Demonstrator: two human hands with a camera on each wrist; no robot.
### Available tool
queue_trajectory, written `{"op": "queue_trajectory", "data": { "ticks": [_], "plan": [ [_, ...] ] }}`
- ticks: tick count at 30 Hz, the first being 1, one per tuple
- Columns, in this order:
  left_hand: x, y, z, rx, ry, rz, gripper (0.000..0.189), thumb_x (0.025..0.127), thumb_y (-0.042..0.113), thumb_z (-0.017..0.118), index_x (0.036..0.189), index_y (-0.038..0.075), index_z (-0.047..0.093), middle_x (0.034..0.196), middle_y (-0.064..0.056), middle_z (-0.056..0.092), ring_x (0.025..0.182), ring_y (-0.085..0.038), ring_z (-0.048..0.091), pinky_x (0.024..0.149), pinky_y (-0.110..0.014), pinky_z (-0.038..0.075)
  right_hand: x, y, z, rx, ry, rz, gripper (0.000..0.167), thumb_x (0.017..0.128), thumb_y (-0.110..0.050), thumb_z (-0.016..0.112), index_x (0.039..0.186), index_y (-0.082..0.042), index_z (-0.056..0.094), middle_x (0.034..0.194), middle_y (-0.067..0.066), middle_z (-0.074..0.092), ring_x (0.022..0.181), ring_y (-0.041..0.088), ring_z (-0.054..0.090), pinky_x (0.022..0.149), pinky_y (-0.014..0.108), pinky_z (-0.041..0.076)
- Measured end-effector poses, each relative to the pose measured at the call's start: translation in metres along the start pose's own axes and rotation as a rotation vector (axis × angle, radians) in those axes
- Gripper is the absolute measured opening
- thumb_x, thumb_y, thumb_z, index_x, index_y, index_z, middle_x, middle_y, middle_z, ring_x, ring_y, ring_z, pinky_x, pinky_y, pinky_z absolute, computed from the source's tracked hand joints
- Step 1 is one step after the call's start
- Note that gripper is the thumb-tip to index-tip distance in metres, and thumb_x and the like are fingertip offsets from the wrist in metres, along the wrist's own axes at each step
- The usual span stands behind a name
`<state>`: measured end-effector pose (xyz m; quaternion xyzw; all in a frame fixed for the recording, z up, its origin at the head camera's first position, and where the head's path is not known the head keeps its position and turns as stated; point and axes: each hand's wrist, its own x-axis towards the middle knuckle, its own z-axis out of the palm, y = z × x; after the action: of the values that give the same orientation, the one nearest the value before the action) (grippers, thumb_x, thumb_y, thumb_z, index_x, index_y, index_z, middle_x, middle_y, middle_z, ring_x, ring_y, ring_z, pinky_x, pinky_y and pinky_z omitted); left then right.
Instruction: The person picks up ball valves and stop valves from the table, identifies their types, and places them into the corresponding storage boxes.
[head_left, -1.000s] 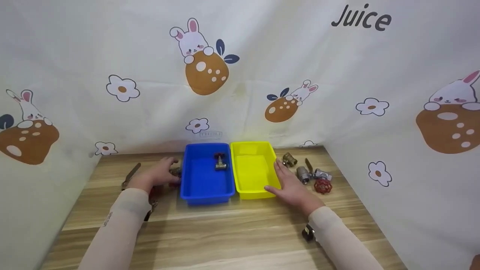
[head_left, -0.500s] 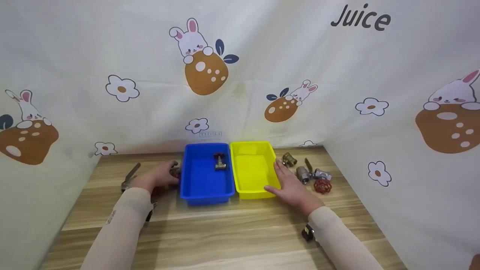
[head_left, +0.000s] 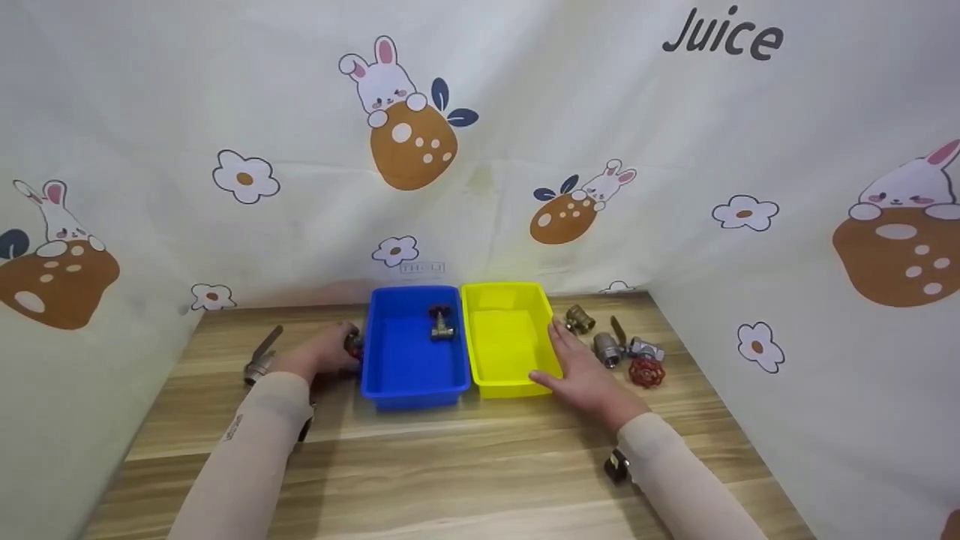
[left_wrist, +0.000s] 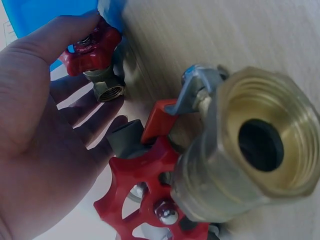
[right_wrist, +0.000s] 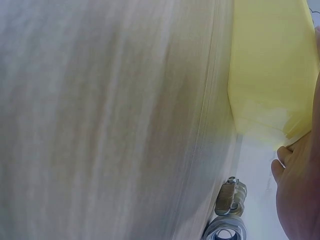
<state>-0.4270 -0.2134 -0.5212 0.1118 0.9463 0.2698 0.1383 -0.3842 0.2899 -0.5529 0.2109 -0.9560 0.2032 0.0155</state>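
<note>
My left hand (head_left: 328, 351) is beside the left wall of the blue bin (head_left: 414, 401). In the left wrist view, its thumb lies on the red handwheel of a small brass gate valve (left_wrist: 102, 82), with the fingers behind the valve, pinching it. Close to that hand are a larger red handwheel valve (left_wrist: 145, 187) and a big brass ball valve (left_wrist: 260, 140) with a threaded opening. My right hand (head_left: 589, 379) rests with straight fingers against the right rim of the yellow bin (head_left: 514, 390). Another red-wheeled gate valve (head_left: 441, 330) lies inside the blue bin.
Right of the yellow bin lie a brass fitting (head_left: 579, 320), a lever ball valve (head_left: 609, 350) and a red-wheeled silver valve (head_left: 646, 369). A lever valve (head_left: 259, 366) lies at far left. Patterned cloth walls (head_left: 315, 225) enclose the wooden table (head_left: 465, 480).
My left hand has shifted slightly right towards the blue bin, and its fingers have closed in around the small gate valve. The right hand and both bins stay where they were.
</note>
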Motion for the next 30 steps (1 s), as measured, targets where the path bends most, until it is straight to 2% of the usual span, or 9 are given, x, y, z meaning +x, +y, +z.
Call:
{"op": "queue_trajectory", "data": {
  "ticks": [4,11,19,25,30],
  "plan": [
    [-0.0002,0.0037,0.0015,0.043,-0.003,-0.031,0.080,0.092,0.025,0.088,0.157,-0.004,0.050,0.147,-0.031,0.060,0.139,-0.051,0.055,0.118,-0.071,0.042,-0.0002,0.0010,0.0010,-0.008,-0.011,0.019,0.109,0.105,-0.075,0.055,0.176,-0.006,0.012,0.184,0.014,0.005,0.169,0.039,0.016,0.135,0.055,0.017],
    [0.0012,0.0044,0.0035,0.167,0.049,0.005,0.080,0.089,0.029,0.089,0.153,-0.007,0.055,0.150,-0.033,0.055,0.141,-0.053,0.052,0.119,-0.070,0.042,0.0006,0.0006,0.0014,0.010,-0.024,0.037,0.105,0.107,-0.067,0.059,0.176,-0.005,0.011,0.184,0.014,0.005,0.169,0.038,0.014,0.135,0.058,0.016],
    [-0.0007,0.0027,0.0021,0.192,0.038,-0.012,0.080,0.089,0.030,0.090,0.151,-0.007,0.056,0.143,-0.032,0.060,0.134,-0.052,0.057,0.114,-0.071,0.046,-0.0011,-0.0009,0.0014,-0.006,-0.019,0.026,0.111,0.103,-0.080,0.053,0.177,-0.007,0.011,0.185,0.014,0.006,0.169,0.039,0.015,0.135,0.057,0.017],
    [-0.0018,0.0010,0.0013,0.164,0.050,-0.023,0.077,0.089,0.031,0.091,0.147,-0.006,0.059,0.140,-0.029,0.061,0.130,-0.050,0.060,0.112,-0.071,0.047,-0.0019,-0.0007,0.0027,0.002,0.003,0.010,0.109,0.104,-0.076,0.054,0.176,-0.005,0.014,0.184,0.017,0.009,0.167,0.044,0.019,0.134,0.060,0.018],
    [0.0027,-0.0030,-0.0023,0.133,0.075,-0.024,0.081,0.088,0.032,0.092,0.150,-0.006,0.057,0.139,-0.027,0.061,0.129,-0.048,0.060,0.113,-0.071,0.047,-0.0014,-0.0017,-0.0002,0.007,0.006,0.016,0.108,0.105,-0.075,0.056,0.176,-0.003,0.016,0.184,0.017,0.009,0.167,0.043,0.019,0.134,0.060,0.018]
  ]
}}
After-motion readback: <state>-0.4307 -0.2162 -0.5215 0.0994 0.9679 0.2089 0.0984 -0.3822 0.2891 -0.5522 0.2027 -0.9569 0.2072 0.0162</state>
